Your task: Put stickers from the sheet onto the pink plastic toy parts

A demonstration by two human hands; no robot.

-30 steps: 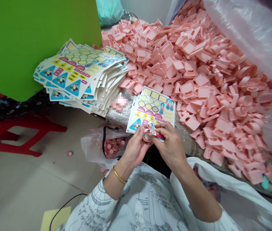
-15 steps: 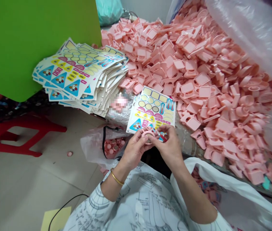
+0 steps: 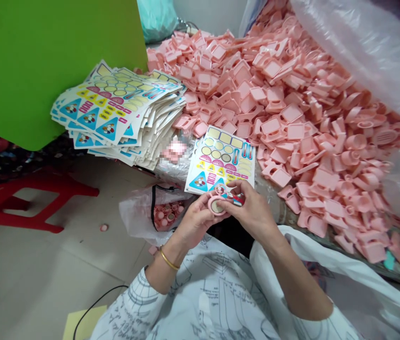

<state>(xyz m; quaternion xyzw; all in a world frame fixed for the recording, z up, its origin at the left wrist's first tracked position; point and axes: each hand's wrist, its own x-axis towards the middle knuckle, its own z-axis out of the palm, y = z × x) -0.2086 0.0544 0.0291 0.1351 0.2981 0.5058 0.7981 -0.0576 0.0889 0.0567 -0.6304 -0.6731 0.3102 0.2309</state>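
Observation:
My left hand holds a small round pink plastic ring with a beige disc in its centre. My right hand is close against it, its fingertips pinching a small scrap of printed sticker sheet beside the ring. Just beyond my hands lies a printed sticker sheet with coloured ovals and triangles. Left of it rises a loose stack of similar sheets. A large heap of pink plastic toy pieces fills the area to the right.
A green board stands at the left, above a red plastic stool. A plastic bag of round pink pieces sits near my left wrist. Clear plastic sheeting hangs at the right; a white bag lies by my right arm.
The pink ring has turned so its beige face shows more toward me. Both hands have shifted slightly, and the whole view has moved a little.

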